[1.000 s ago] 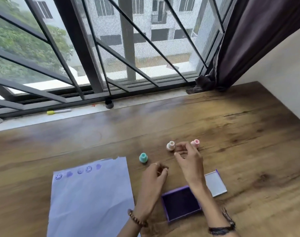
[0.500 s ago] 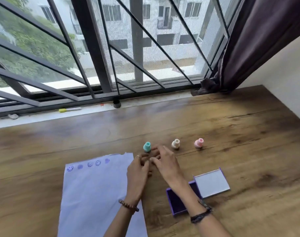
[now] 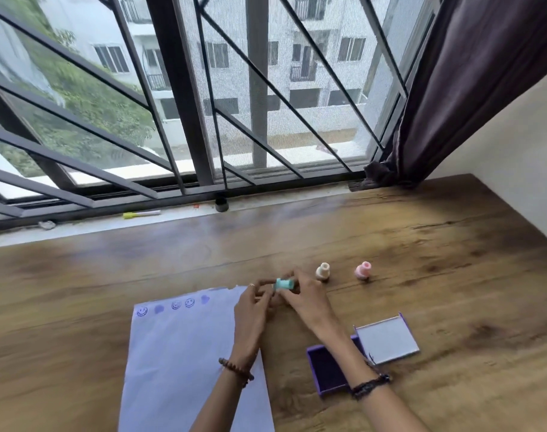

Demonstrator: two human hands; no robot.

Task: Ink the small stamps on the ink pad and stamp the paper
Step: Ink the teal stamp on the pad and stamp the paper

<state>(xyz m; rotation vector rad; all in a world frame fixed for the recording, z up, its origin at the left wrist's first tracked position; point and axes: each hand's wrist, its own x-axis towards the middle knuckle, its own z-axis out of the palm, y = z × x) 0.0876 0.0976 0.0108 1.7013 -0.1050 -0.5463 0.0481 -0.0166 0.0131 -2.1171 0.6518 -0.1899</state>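
Observation:
A small teal stamp point(image 3: 284, 284) lies sideways between the fingertips of my left hand point(image 3: 254, 310) and my right hand point(image 3: 306, 299), just above the wooden table. Both hands pinch it from either side. A cream stamp point(image 3: 323, 271) and a pink stamp point(image 3: 362, 270) stand upright to the right of it. The white paper point(image 3: 185, 363) lies at the lower left, with a row of several purple prints along its top edge. The purple ink pad point(image 3: 326, 371) sits open at the lower right, partly hidden by my right forearm, its lid point(image 3: 386, 339) folded back.
The wooden table point(image 3: 453, 275) runs up to a window sill, where a yellow-capped marker point(image 3: 141, 214) and a small black object point(image 3: 221, 204) rest. A dark curtain point(image 3: 453, 88) hangs at the far right corner beside a white wall.
My right hand left the pink and cream stamps and moved left to the teal stamp. Both hands have lifted the teal stamp off the table and turned it sideways. The camera tilted upward.

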